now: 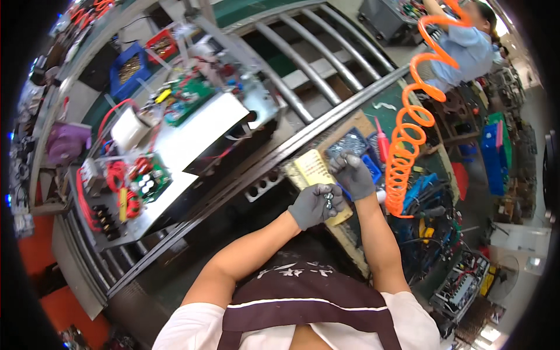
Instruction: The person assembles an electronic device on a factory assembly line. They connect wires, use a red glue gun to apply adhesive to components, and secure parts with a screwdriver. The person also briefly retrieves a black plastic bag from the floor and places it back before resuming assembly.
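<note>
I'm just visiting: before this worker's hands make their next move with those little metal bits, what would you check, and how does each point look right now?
1. Gloves on both hands: ok, grey gloves on the left hand and the right hand.
2. Left hand holding small metal parts: ok, shiny bits show in its fingers.
3. Right hand picking from the blue tray: cannot tell whether it holds anything.
4. Orange coiled hose out of the way: ok, it hangs to the right of the hands.
5. Open machine within reach: cannot tell.
</note>
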Motion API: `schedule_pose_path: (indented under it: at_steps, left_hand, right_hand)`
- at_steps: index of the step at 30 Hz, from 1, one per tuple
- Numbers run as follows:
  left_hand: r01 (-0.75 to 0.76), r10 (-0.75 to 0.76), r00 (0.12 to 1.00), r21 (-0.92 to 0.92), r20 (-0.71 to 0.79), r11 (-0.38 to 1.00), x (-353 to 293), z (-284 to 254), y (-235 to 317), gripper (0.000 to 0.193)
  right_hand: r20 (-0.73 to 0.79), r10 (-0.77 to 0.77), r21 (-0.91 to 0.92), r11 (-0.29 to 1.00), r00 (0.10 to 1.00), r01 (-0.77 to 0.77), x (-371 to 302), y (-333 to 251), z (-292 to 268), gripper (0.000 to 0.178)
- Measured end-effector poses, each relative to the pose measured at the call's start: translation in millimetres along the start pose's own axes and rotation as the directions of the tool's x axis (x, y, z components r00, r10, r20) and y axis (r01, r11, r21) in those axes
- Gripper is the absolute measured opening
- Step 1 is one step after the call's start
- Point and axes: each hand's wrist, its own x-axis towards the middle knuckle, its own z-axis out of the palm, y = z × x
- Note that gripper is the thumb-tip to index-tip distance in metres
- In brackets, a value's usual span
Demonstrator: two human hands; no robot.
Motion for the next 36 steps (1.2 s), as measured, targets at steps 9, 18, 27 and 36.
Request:
schedule_pose_path:
  at_steps: [9, 18, 27, 36]
  left_hand:
    - [-0.460, 0.538, 0.829, 0.359, -0.153, 0.812, -240.7, -0.3, 22.3, 0.031]
    - [-0.828, 0.866, 0.424, 0.274, -0.266, 0.490, -394.9, -19.5, 6.5, 0.031]
    - [-0.887, 0.886, 0.363, 0.183, -0.290, 0.423, -426.4, -20.0, 31.6, 0.027]
    - [-0.841, 0.853, 0.367, 0.259, -0.370, 0.474, -433.3, -9.5, 36.2, 0.016]
  right_hand:
    - [0.212, 0.174, -0.442, 0.895, 0.962, -0.065, 15.4, 119.1, 215.0, 0.014]
    - [0.196, 0.233, -0.599, 0.797, 0.953, -0.072, 56.8, 283.2, 359.5, 0.016]
    - [0.117, 0.245, -0.529, 0.836, 0.962, -0.149, 69.4, 325.0, 375.6, 0.012]
    - [0.285, 0.034, -0.659, 0.732, 0.958, 0.170, 62.0, 335.7, 365.1, 0.012]
